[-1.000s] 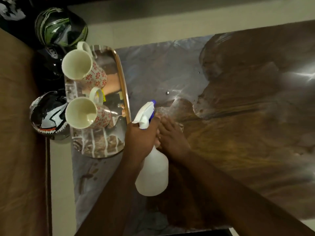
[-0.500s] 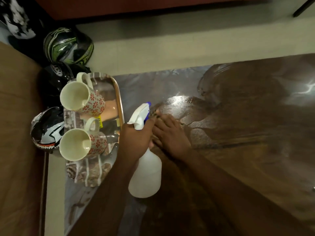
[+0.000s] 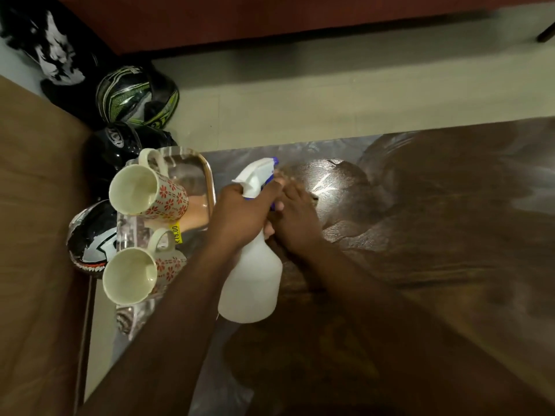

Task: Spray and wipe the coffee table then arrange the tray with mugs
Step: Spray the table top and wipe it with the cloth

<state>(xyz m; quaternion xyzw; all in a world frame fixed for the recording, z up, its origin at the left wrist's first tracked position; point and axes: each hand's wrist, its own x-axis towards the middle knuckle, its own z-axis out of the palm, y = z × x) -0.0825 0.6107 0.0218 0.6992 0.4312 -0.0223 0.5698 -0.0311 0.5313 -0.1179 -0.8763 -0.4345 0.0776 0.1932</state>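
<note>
My left hand [image 3: 240,214] grips the neck of a white spray bottle [image 3: 252,283] with a blue-tipped nozzle, held above the glossy brown coffee table [image 3: 435,235]. My right hand [image 3: 295,220] lies palm down on the tabletop just right of the bottle, pressing on something mostly hidden beneath it; a scrap shows at the fingertips. At the table's left end a shiny metal tray [image 3: 209,181] holds two cream mugs with red flower patterns, the far mug [image 3: 144,189] and the near mug [image 3: 135,273], both tipped toward me.
Three motorcycle helmets lie on the floor left of the table: a green-striped helmet [image 3: 132,97], a black helmet [image 3: 114,148] and a white-patterned helmet [image 3: 90,244]. A brown couch [image 3: 36,235] fills the left edge. Pale floor [image 3: 330,100] lies beyond the table.
My view has tilted upward, showing more floor. My right hand has slid away from me along the tabletop beside the bottle. The left hand keeps holding the bottle.
</note>
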